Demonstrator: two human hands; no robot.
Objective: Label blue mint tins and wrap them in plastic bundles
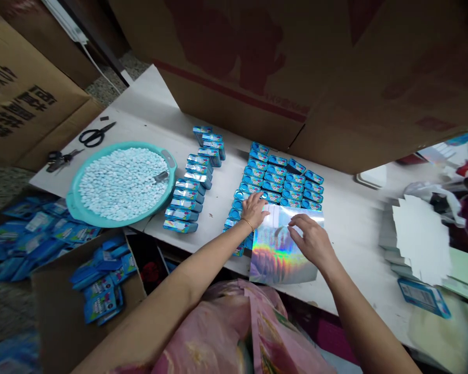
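Note:
My left hand [254,209] rests with its fingers apart on the tops of small blue tins [273,185] standing upright in close rows. Its fingertips touch the tins beside the upper left edge of a shiny holographic sheet [275,259]. This sheet lies partly over the rows and partly on the table. Over the sheet's upper right part is my right hand [312,239], thumb and fingertips bent close together; anything between them is too small to make out. Left of the rows, more blue tins [185,202] stand in an uneven line.
A turquoise basin [73,200] holds pale blue tablets [120,182] and a scoop [161,177]. Black scissors [95,136] lie behind it. Large cartons [234,62] border the table [351,244]. Blue packs [101,296] fill an open box lower left. White cards [421,239] lie at right.

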